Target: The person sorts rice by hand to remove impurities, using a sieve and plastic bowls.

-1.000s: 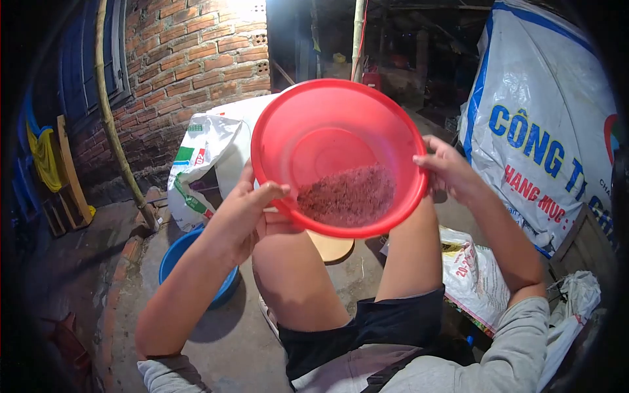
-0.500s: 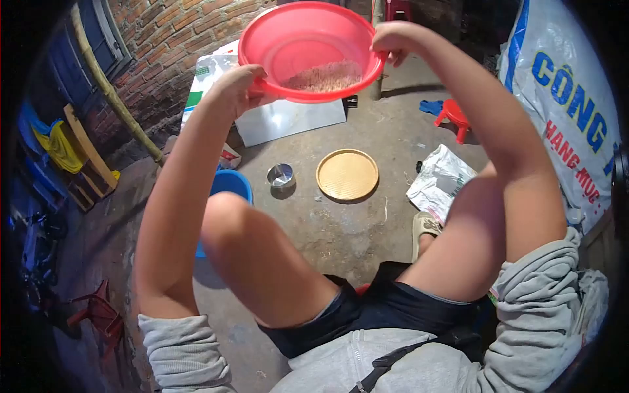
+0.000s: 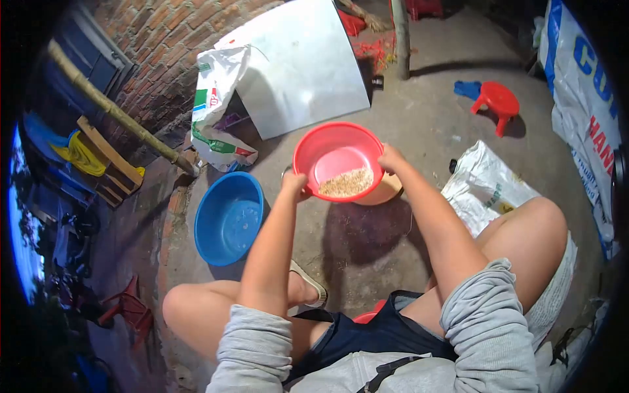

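A red plastic basin point(image 3: 337, 157) is held out in front of me above the floor, tilted a little toward me. Small pale-brown grains point(image 3: 347, 183) lie gathered at its near side; their exact kind I cannot make out. My left hand point(image 3: 296, 183) is closed on the basin's left rim, and my right hand point(image 3: 391, 159) grips the right rim. Partly hidden under the basin is a round tan woven tray point(image 3: 385, 190) on the floor. To the left of my left forearm stands a blue basin point(image 3: 229, 219).
A white board point(image 3: 308, 65) leans at the back beside a printed white sack point(image 3: 219, 111). At the right are another white sack point(image 3: 485, 180), a red stool point(image 3: 498, 103) and a large printed banner point(image 3: 583, 98). A wooden post point(image 3: 400, 39) stands behind.
The red basin has come down and nearer from a raised position, with both hands still on its rim. My knees have spread apart, and the view has shifted.
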Demonstrator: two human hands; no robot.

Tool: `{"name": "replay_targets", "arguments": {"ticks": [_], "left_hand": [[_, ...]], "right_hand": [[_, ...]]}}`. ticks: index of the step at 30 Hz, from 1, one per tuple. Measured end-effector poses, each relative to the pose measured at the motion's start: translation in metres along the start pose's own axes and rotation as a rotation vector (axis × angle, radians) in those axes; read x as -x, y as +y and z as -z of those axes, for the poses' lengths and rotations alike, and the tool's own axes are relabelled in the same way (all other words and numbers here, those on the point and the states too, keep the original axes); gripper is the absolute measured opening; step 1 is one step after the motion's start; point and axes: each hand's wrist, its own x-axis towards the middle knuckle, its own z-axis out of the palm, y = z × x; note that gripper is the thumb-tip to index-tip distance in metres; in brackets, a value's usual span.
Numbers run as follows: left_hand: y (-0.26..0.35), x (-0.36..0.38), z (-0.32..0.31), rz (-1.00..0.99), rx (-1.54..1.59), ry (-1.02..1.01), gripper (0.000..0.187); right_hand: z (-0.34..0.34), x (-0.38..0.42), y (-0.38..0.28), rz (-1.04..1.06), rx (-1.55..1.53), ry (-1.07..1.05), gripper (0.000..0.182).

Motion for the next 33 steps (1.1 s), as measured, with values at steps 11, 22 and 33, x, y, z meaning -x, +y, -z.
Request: {"name": "replay_targets", "arguments": {"ticks": [11, 22, 33], "left_hand": [[-0.17, -0.001, 0.026, 0.076, -0.441, 0.582, 0.038], [-0.186, -0.014, -0.02, -0.156, -0.947, 0.658, 0.059], [-0.21, -0.024, -0.093, 0.379, -0.587, 0.875, 0.058]], "right_hand": [[-0.178, -0.007, 0.045, 0.08, 0.033, -0.087, 0.041], [-0.204, -0.018, 0.052, 0.104, -0.014, 0.01, 0.041], [-0.212, -0.025, 0.046, 0.194, 0.036, -0.1, 0.042]]}}
